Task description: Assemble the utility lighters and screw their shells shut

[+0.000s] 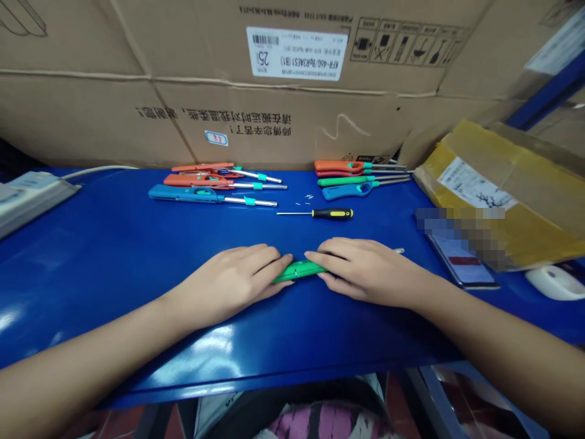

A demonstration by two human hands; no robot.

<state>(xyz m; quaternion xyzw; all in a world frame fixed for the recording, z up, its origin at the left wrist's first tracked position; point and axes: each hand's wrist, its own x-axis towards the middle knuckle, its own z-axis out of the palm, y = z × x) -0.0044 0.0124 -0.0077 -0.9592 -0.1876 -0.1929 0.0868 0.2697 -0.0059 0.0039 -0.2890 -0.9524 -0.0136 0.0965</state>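
Between my two hands lies a green long-neck lighter (298,269), held just above or on the blue tabletop. My left hand (242,274) is closed round its left end. Closed over the right part is my right hand (365,271), and a bit of metal tip shows beyond its knuckles. Only the middle of the green body is visible; the fingers cover the rest. Behind the hands a black and yellow screwdriver (333,214) points left. A few tiny pale screws or pins (305,200) are scattered beyond it.
Several orange and blue lighters (183,194) lie at the back left, and another group (347,191) at the back right. A cardboard box (205,110) stands behind. To the right are a yellow-taped parcel (516,213), a phone (461,259) and a white mouse (555,282); a power strip (31,195) sits left.
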